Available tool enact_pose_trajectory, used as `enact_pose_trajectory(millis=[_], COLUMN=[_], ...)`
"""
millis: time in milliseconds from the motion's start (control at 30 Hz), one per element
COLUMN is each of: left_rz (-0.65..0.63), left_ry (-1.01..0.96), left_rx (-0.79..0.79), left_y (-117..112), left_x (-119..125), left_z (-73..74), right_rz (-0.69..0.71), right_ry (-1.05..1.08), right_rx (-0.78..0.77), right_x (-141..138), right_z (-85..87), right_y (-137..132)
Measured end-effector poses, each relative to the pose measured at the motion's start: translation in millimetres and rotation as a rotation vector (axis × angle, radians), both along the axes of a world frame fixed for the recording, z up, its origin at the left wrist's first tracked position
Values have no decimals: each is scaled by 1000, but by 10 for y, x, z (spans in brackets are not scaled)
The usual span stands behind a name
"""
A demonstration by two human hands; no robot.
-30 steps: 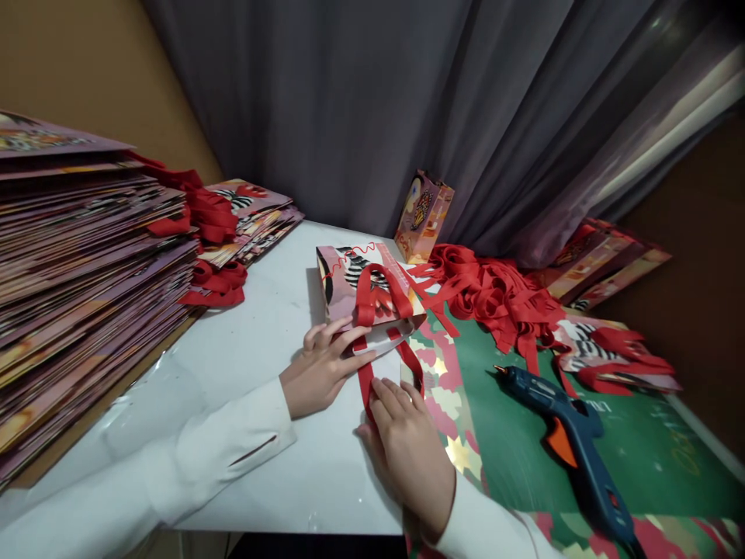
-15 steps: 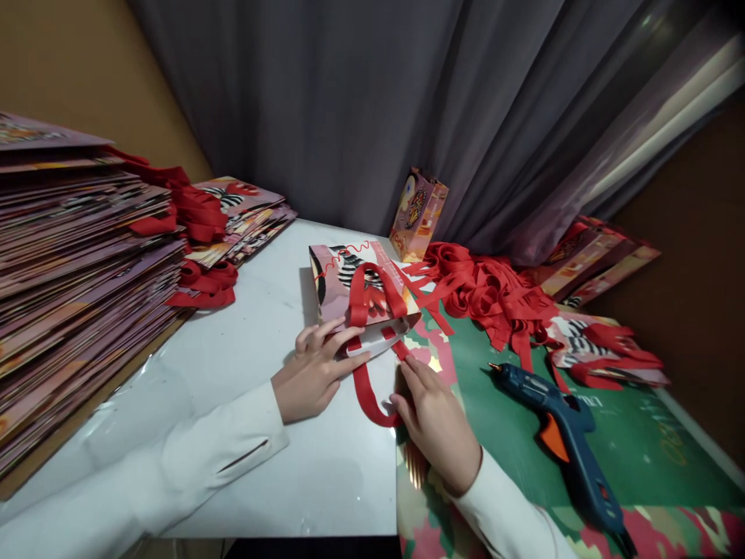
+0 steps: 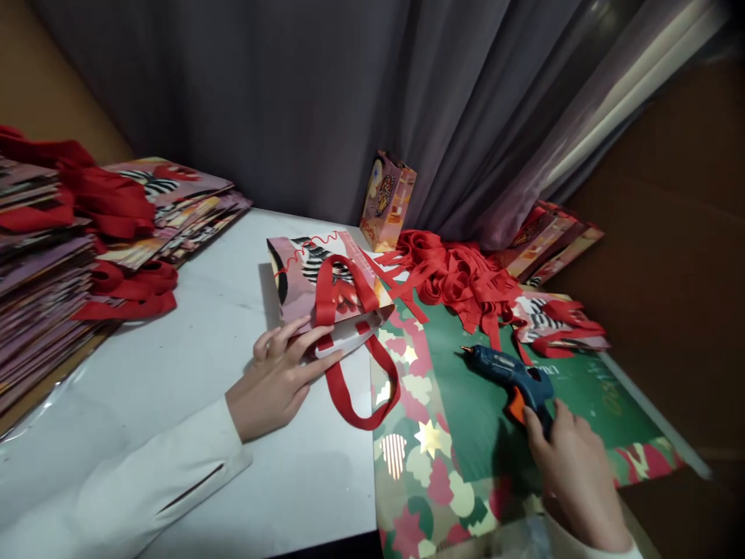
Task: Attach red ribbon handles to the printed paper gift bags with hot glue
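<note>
Pressing down on the gift bag (image 3: 308,272) with the left hand (image 3: 278,378), open and flat, fingers spread on the white edge at the bag's mouth. Lying on its side near the middle of the white bench (image 3: 221,326), mouth end toward the person, just beside the green wrapping sheet (image 3: 459,419). Looping out from the mouth, one red handle (image 3: 356,388), half on the bench and half on the sheet. Arching over the front of the bag, a second red handle (image 3: 343,279).

Resting the right hand (image 3: 576,473) on the grip of the blue glue gun (image 3: 506,371), fingers curled over it just by the orange trigger. Hard to tell if closed tight around it or only touching. Lying on the green sheet, tip pointing left toward the bag, well apart from it.

Behind the gun, a pile of red ribbons (image 3: 459,276). By the grey curtain (image 3: 349,101), a small bag (image 3: 387,198) standing upright. On the left, tall stacks of flat bags (image 3: 40,295) with red handles sticking out.
</note>
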State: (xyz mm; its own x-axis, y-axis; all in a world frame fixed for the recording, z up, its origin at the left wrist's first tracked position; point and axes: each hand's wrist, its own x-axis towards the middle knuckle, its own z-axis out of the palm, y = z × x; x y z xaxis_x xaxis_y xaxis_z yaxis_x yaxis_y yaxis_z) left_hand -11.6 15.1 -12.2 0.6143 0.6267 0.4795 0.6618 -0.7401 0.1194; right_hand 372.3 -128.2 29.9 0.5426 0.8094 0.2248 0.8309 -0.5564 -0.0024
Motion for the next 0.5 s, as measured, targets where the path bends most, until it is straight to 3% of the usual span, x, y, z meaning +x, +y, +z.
enact_pose_trajectory(millis=[67, 200, 367, 500], left_rz=[0, 5, 14, 13], left_ry=[-1, 2, 26, 60], left_rx=[0, 12, 0, 0], left_y=[2, -4, -16, -7], left_x=[0, 3, 3, -20], left_z=[-3, 7, 25, 25], right_rz=[-22, -76, -276, -248], right_ry=[112, 461, 1074, 1454], right_rx=[-125, -39, 73, 204], right_x=[307, 533, 416, 163], right_z=[-99, -110, 73, 76], right_y=[-141, -157, -176, -270])
